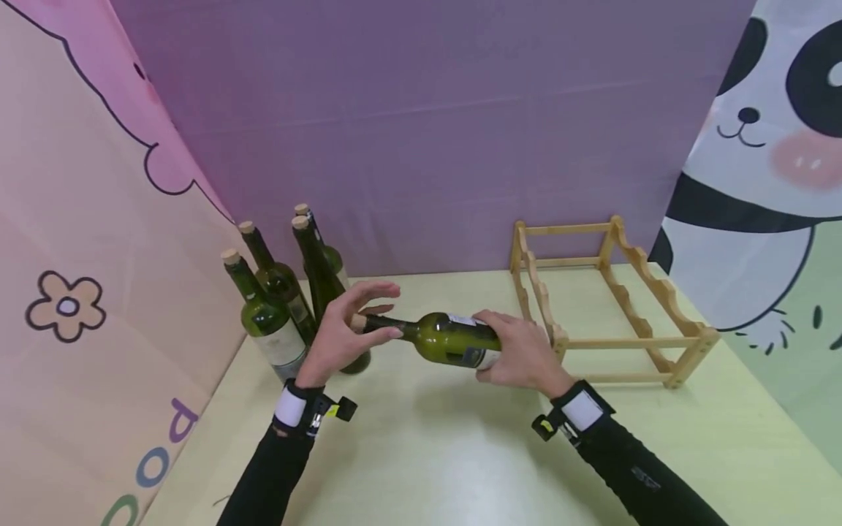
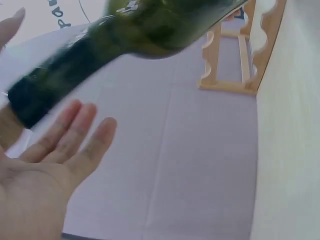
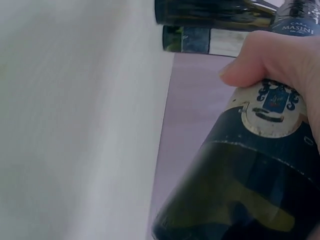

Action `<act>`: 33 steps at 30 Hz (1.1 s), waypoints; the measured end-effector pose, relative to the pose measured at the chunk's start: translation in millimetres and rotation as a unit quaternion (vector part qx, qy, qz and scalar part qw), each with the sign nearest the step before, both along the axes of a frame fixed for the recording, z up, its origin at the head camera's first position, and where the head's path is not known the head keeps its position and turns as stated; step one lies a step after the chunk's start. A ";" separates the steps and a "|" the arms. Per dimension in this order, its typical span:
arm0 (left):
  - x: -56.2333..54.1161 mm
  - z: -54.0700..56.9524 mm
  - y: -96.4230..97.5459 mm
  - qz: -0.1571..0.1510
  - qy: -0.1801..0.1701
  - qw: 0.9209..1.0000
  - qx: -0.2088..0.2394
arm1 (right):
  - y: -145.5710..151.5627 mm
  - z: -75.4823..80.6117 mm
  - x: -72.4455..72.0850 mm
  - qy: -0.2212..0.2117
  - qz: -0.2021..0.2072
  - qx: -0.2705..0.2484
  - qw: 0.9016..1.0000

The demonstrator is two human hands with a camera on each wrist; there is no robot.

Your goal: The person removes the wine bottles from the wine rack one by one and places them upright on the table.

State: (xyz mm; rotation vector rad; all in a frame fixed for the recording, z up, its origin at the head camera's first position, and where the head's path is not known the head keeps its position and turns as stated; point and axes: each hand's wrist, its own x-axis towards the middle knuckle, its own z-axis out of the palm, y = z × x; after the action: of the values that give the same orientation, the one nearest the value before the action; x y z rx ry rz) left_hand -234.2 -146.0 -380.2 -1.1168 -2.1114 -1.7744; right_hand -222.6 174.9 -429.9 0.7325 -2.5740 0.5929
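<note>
A green wine bottle (image 1: 454,340) with a cork in its mouth lies roughly sideways in the air above the table. Around its labelled lower body, my right hand (image 1: 522,352) keeps a grip, the thumb across the label (image 3: 272,110) in the right wrist view. My left hand (image 1: 338,332) is at the neck, fingers spread and fairly straight, the thumb alongside the dark neck (image 1: 388,325). In the left wrist view the neck (image 2: 60,77) passes over the open palm (image 2: 37,195), and the fingers do not curl round it.
Several corked wine bottles (image 1: 272,318) stand at the back left of the pale table (image 1: 427,453), close to my left hand. A wooden wine rack (image 1: 631,343) with scalloped rails stands at the right, just beyond my right hand. A purple cloth (image 1: 427,146) hangs behind.
</note>
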 end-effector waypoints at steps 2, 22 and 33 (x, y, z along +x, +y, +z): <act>-1.2 -3.5 4.9 -0.023 0.010 0.999 0.047 | -0.3 -1.1 0.9 -0.019 0.008 -0.027 0.999; -5.1 0.9 96.3 -0.079 0.002 0.986 0.147 | -16.5 -7.6 15.6 -0.255 0.121 -0.264 0.922; -0.9 7.0 120.2 -0.126 -0.001 0.980 0.151 | -22.8 -9.8 18.1 -0.266 0.177 -0.314 0.894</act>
State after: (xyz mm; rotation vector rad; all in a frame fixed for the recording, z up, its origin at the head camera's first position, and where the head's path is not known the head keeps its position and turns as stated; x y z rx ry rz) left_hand -235.0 -25.8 -373.2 -1.3377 -1.6815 -2.1160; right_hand -204.4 152.0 -439.7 0.8863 -2.4298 1.8590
